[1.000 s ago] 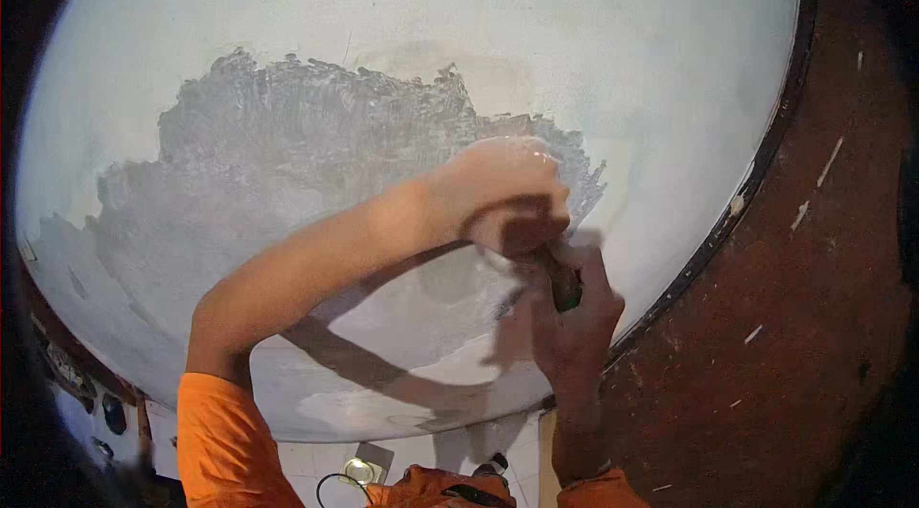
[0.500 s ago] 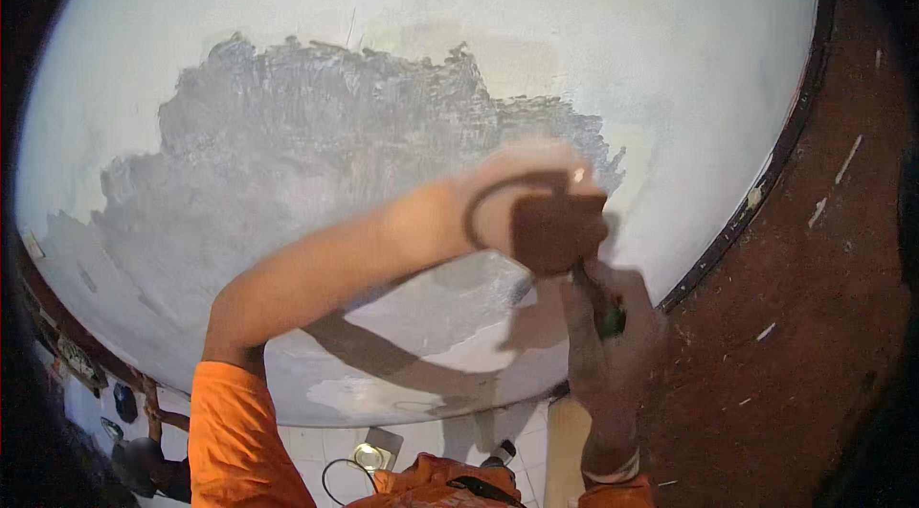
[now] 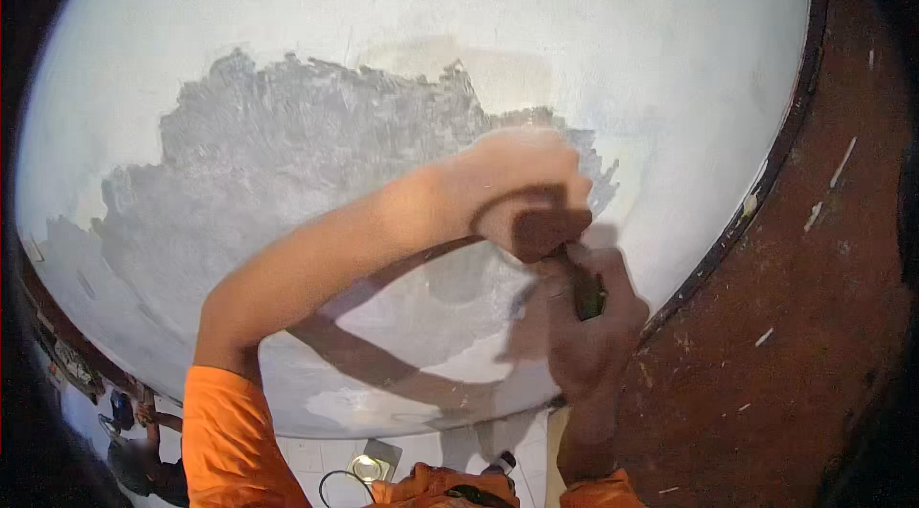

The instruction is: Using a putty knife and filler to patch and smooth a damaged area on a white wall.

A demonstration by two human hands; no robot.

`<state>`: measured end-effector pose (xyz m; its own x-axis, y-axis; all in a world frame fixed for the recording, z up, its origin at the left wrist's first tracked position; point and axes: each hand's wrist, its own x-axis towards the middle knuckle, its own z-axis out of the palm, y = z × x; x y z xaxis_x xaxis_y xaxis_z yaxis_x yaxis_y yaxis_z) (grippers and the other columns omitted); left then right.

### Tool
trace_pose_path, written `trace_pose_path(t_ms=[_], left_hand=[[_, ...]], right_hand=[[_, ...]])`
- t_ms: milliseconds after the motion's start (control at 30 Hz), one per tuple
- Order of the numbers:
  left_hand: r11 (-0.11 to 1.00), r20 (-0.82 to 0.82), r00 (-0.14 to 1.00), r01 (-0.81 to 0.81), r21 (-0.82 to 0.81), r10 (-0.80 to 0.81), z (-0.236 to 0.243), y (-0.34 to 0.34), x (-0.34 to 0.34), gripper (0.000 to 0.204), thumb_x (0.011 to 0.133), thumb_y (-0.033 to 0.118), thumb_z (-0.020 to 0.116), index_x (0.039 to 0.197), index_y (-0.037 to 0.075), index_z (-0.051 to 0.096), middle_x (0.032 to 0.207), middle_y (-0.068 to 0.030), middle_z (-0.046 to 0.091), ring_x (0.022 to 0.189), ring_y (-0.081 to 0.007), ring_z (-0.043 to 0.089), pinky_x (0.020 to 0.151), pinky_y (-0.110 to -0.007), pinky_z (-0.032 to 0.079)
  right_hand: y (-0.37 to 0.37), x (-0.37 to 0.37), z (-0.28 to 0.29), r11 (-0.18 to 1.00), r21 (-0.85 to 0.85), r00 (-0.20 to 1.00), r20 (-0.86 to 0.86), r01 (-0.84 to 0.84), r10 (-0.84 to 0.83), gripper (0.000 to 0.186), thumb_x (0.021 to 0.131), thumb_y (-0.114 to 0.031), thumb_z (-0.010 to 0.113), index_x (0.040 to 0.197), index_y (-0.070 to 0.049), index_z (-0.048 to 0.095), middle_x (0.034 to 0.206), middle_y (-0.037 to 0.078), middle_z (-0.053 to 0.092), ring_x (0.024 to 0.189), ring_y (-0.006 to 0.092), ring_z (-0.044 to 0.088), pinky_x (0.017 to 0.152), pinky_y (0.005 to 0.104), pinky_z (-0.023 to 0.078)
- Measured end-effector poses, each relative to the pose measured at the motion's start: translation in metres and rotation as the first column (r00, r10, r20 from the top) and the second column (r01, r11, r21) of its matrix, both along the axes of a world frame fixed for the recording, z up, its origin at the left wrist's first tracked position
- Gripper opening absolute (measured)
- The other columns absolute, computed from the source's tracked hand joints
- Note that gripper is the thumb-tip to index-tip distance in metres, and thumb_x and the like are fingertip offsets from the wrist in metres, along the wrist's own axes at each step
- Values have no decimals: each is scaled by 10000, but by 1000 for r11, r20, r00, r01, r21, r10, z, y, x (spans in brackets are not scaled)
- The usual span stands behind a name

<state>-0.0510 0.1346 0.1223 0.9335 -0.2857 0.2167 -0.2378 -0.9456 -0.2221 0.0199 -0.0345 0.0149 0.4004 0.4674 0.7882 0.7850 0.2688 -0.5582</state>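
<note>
My right hand, blurred, is closed round the dark green handle of a putty knife. Its wide brownish blade points up at my left hand. That hand has its fingers curled inward above the blade; whether it touches the blade, and what it holds, I cannot tell. Dark curved shadow falls across the left palm. Both hands are over a large pale curved surface with a ragged grey patch of smeared coating.
Brown floor with white streaks lies to the right, beyond the surface's dark rim. A square lamp with a cable sits on pale tiles at the bottom. Another person is at the lower left.
The putty knife and my right hand have shifted slightly left. My left fingers have come a little further down over the blade. The view has moved slightly.
</note>
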Motion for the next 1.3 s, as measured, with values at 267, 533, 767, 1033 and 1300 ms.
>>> trace_pose_path(t_ms=[267, 533, 767, 1033, 1300], left_hand=[[946, 379, 918, 218, -241, -115, -15, 10, -4, 335, 584, 322, 782, 810, 109, 656, 831, -77, 616, 864, -339, 604, 740, -406, 497], [892, 535, 825, 367, -265, -181, -37, 3, -16, 339, 522, 201, 796, 796, 97, 626, 873, -84, 618, 864, -342, 590, 730, -406, 498], [987, -15, 995, -99, 129, 101, -6, -18, -15, 465, 612, 258, 823, 998, 99, 617, 968, -103, 638, 936, -351, 615, 786, -398, 505], [984, 344, 925, 178, -10, -164, -11, -2, -21, 184, 629, 241, 689, 642, 62, 647, 647, -174, 586, 687, -385, 612, 585, -458, 485], [984, 266, 960, 38, 173, -84, 0, 2, -17, 195, 618, 278, 673, 644, 86, 695, 617, -165, 595, 692, -388, 631, 600, -472, 506]], right_hand=[[-6, 2, -2, 1000, 4, 994, 108, -25, 25, 170, 920, -185, 682, 966, -27, 638, 744, 142, 662, 657, 189, 674, 599, 343, 514], [-13, -12, 2, 1000, 8, 993, 117, 6, -7, 140, 892, -117, 696, 970, -19, 635, 827, 173, 687, 754, 298, 716, 663, 363, 540], [-17, -13, 8, 1000, 1, 999, -21, -24, 24, 161, 885, -123, 696, 1003, -27, 642, 834, 184, 683, 795, 342, 712, 697, 370, 547], [-2, -20, -3, 998, 19, 999, -2, -53, 53, 135, 902, -131, 659, 1007, -49, 635, 812, 168, 662, 742, 354, 686, 656, 412, 527], [15, -20, 1, 997, 59, 999, 25, -41, 39, 135, 923, -73, 631, 1026, 12, 615, 854, 156, 697, 788, 174, 685, 685, 306, 513]])
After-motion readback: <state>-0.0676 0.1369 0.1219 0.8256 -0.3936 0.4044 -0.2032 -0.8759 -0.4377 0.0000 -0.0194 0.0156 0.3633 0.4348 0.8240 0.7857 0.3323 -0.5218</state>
